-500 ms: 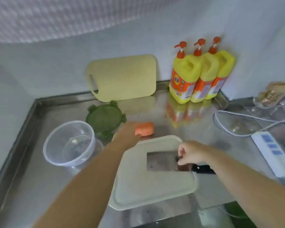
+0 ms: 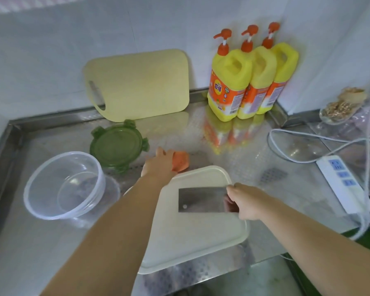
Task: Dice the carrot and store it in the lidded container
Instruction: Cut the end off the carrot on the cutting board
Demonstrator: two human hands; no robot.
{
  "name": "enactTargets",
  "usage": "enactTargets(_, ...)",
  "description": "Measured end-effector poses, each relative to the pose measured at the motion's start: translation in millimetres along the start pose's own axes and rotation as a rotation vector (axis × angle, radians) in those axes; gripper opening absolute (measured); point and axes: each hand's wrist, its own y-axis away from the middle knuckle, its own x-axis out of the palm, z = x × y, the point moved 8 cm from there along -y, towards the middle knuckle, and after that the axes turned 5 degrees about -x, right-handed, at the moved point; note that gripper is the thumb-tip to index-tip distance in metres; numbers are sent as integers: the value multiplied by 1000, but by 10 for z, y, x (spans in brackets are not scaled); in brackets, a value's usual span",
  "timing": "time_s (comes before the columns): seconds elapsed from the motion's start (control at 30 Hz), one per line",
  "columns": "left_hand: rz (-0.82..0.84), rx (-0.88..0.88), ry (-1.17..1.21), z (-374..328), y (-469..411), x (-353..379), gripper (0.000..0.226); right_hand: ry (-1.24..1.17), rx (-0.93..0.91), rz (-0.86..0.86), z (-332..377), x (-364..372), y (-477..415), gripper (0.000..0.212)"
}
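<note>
An orange carrot lies on the steel counter just beyond the white cutting board. My left hand grips the carrot's left end. A cleaver lies flat on the board, and my right hand is curled round its handle end, hiding the handle. A clear round container stands open at the left. Its green clip lid lies on the counter behind it.
A yellow cutting board leans on the back wall. Three yellow pump bottles stand at the back right. A white power strip with cables lies at the right, near a glass dish of brown bits.
My left hand has closed round the carrot's end. My right hand has slid back along the cleaver toward its handle.
</note>
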Motion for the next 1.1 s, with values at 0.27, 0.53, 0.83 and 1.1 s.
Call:
enactTargets(0.27, -178, -231, 430, 573, 501, 16, 61, -216, 114, -302, -243, -173, -17, 18)
enactTargets(0.53, -110, -132, 329, 485, 1100, 191, 60, -412, 121, -475, -7, -437, -326, 9)
enactTargets(0.83, -104, -218, 273, 317, 1230, 407, 59, -313, -164, -369, 717, -234, -275, 14)
enactTargets(1.1, -100, -221, 412, 293, 1227, 419, 60, -183, -102, -291, 840, -161, -266, 21)
